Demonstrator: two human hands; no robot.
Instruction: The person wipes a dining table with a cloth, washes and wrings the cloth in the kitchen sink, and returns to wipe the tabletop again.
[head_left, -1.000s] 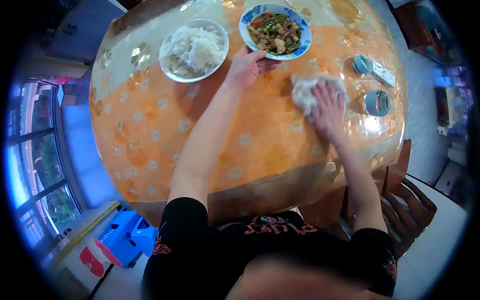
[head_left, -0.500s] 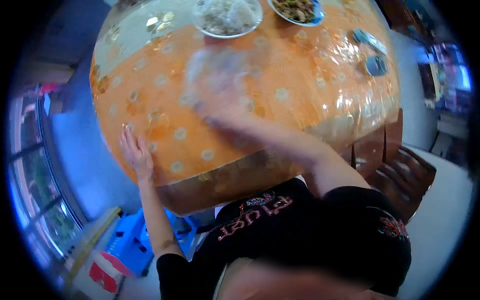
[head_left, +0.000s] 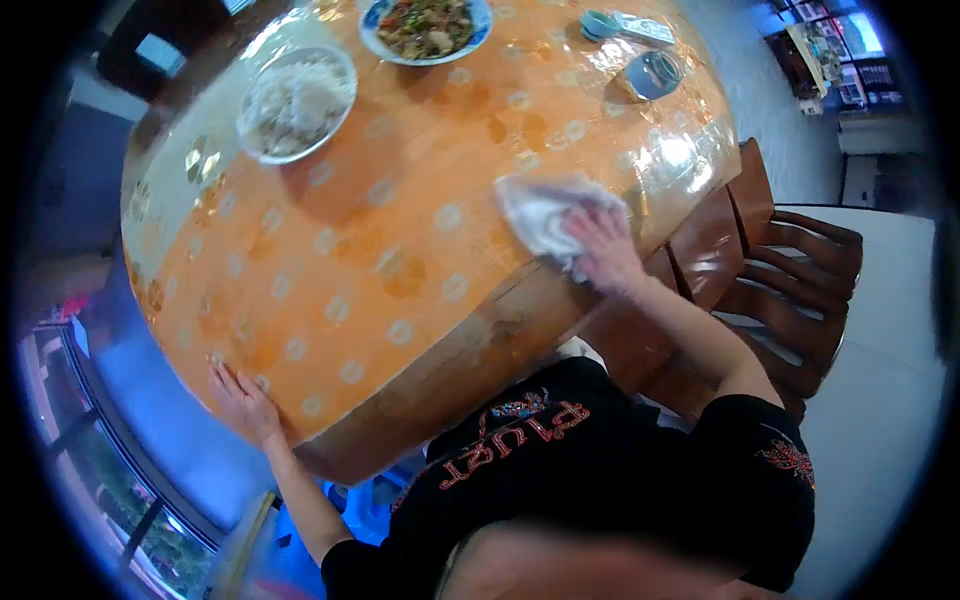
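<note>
Pressing on the white cloth (head_left: 540,215), my right hand (head_left: 605,248) has its fingers slightly apart over it, none visibly clamped. The cloth lies on the table (head_left: 430,300) near its edge, well apart from the rice bowl (head_left: 292,158). Even palm pressure should prevent bunching. My left hand (head_left: 248,405), fingers a little apart, should brace at the edge.

This looks like a home's dining area: a patterned tablecloth (head_left: 400,250) covers the round-edged table, set with a bowl of rice (head_left: 297,105) and a cooked dish (head_left: 425,28), with a slatted wooden chair (head_left: 800,300) and a window (head_left: 110,470) nearby.
</note>
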